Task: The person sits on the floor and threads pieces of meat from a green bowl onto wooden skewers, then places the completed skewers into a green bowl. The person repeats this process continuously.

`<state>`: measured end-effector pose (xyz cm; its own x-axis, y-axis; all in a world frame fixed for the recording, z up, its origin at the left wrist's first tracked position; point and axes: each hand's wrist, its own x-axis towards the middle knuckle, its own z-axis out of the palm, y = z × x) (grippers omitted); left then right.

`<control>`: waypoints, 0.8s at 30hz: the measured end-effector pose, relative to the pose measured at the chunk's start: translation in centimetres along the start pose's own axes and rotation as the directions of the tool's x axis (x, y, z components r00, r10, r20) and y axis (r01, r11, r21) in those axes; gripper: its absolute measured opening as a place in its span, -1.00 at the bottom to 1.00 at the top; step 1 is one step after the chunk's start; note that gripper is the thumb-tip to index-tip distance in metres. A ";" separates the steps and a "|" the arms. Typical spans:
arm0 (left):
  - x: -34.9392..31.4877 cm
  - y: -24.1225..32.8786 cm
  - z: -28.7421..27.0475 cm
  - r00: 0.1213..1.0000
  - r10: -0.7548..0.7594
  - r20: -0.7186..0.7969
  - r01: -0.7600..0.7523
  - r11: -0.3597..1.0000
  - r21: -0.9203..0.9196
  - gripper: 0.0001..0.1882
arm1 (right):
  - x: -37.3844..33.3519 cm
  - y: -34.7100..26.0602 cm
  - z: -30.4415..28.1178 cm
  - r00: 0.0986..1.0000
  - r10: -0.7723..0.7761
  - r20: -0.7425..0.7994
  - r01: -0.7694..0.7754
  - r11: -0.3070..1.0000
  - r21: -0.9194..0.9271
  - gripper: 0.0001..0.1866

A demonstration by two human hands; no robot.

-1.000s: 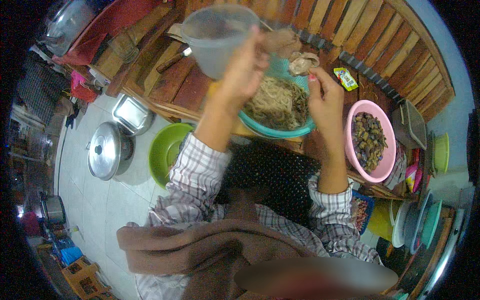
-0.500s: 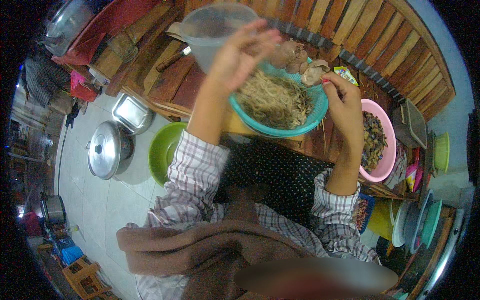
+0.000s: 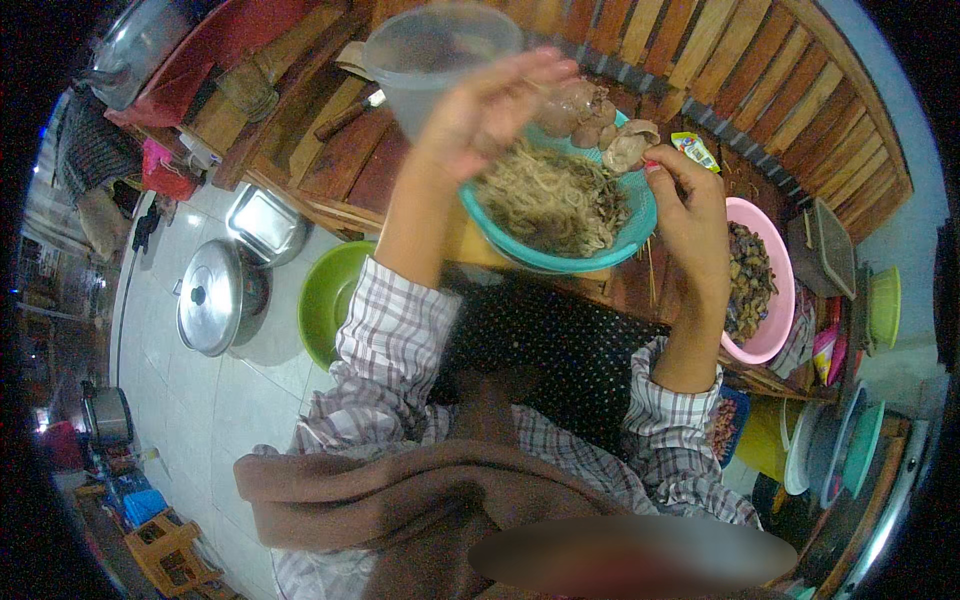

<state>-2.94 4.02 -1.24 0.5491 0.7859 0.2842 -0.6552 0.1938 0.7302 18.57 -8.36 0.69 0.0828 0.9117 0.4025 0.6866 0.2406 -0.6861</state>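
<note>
My right hand [image 3: 690, 205] pinches the edge of a pale brown, folded fleshy piece [image 3: 628, 148] over the right rim of a turquoise basket [image 3: 500, 243]. My left hand [image 3: 480, 120] is raised over the basket's left side, slightly blurred, its fingers stretched out and nothing visible in them. A heap of pale, greyish-brown stringy strips [image 3: 555, 205] fills the basket. Several rounded brown fleshy pieces [image 3: 580, 108] lie at its far side, between my hands.
Behind my left hand stands a translucent bucket [image 3: 440, 45]; a knife [image 3: 345, 118] lies left of it. Pink basin [image 3: 787, 290] with dark brown pieces, right. Thin sticks [image 3: 652, 272] lie beside the basket. Green basin [image 3: 320, 310] and lidded pot [image 3: 208, 300] stand on the floor, left.
My left hand has shifted slightly right and its fingers have dipped a little. My right hand keeps its pinch in nearly the same place.
</note>
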 end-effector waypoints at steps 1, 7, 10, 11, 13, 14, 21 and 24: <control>0.1 -0.1 -0.2 1.000 0.012 0.014 -0.013 1.000 0.012 -0.55 | 0.0 0.0 -0.1 1.000 0.016 0.015 -0.016 1.000 -0.002 -0.80; 0.3 -1.1 -1.1 0.985 -0.149 0.090 0.152 0.988 -0.031 -0.49 | 0.4 0.7 -0.8 0.997 -0.059 0.040 0.060 0.998 -0.022 -0.83; 0.2 -1.5 -1.3 0.972 -0.229 0.055 0.228 0.973 0.029 -0.49 | 0.4 1.3 -1.0 0.993 -0.097 0.068 0.096 0.995 0.018 -0.82; 0.2 -1.4 -1.3 0.973 -0.225 0.050 0.224 0.974 0.032 -0.50 | 0.4 1.5 -1.1 0.996 -0.057 0.069 0.058 0.998 -0.019 -0.82; 0.0 -1.1 -1.1 0.972 -0.215 0.094 0.212 0.976 0.041 -0.52 | 0.6 1.8 -1.1 0.992 -0.106 0.065 0.110 0.992 -0.061 -0.82; -0.2 -0.7 -0.8 0.972 -0.231 0.039 0.233 0.972 -0.034 -0.56 | 1.2 1.9 -1.2 0.990 0.022 0.138 -0.018 0.999 -0.030 -0.78; -4.2 5.0 4.6 0.940 0.103 -0.327 0.026 0.929 0.368 -0.61 | 0.6 -0.1 0.2 0.976 0.216 -0.033 -0.193 0.922 0.335 -0.77; -8.9 6.6 5.8 0.998 -0.047 -0.042 0.062 0.838 0.543 -0.62 | -0.2 -0.6 0.6 0.974 0.151 -0.169 -0.091 0.943 0.320 -0.72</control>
<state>-9.10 -5.07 4.65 0.5568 0.8001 0.2233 -0.2331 -0.1075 0.9665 17.73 -8.47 0.66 0.3060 0.8682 0.3907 0.4092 0.2506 -0.8773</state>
